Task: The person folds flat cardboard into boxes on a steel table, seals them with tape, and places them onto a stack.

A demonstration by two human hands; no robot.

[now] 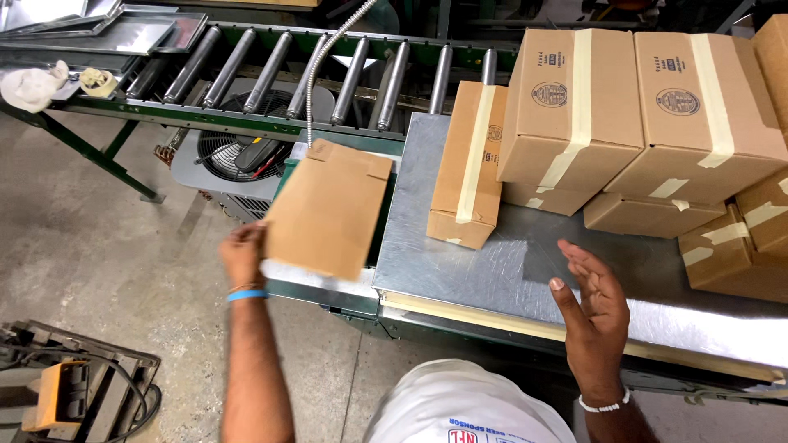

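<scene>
Flattened brown carton (328,209) is gripped at its lower left edge by the left hand (244,254), raised above the gap between the roller conveyor (328,78) and the metal worktop (460,262). The right hand (593,308) hovers open, holding nothing (palm toward the carton). Judged step: squaring it up; both hands are needed next.

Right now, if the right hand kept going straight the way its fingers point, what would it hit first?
Probably the upright taped box on the metal table. The right hand is open, fingers aimed up and left across bare tabletop toward it. Depth is hard to judge.
</scene>
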